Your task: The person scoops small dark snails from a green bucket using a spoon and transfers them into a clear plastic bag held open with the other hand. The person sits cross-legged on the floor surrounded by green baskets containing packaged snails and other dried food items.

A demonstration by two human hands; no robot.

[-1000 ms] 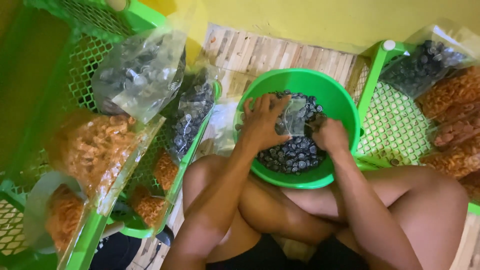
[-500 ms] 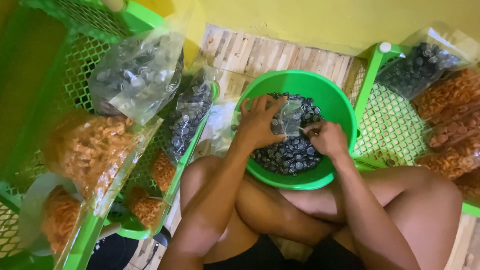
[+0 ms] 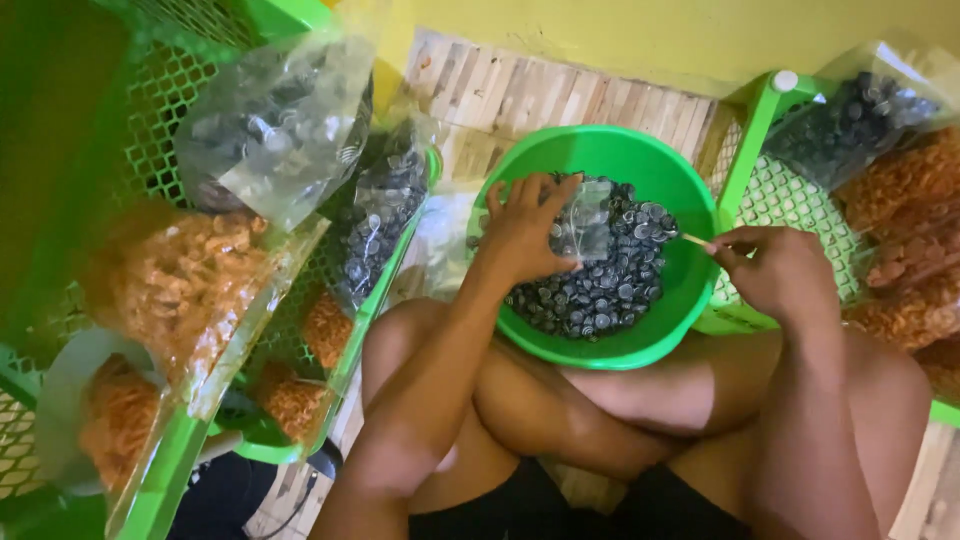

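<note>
The green basin (image 3: 690,300) sits on the person's lap, part-full of dark shells (image 3: 600,290). The left hand (image 3: 525,230) pinches a small clear bag (image 3: 585,225) over them; the right hand (image 3: 775,270) grips a thin stick (image 3: 695,240). Filled bags (image 3: 290,130) lie on the left, and many shells remain loose.

Home packing spot on a pale wooden slat floor (image 3: 520,95) against a yellow wall (image 3: 640,30), green plastic mesh racks (image 3: 760,190) stacked with clear bags of orange snacks (image 3: 180,290), round green plastic basin of dark shells (image 3: 600,290) between the seated person's knees
</note>
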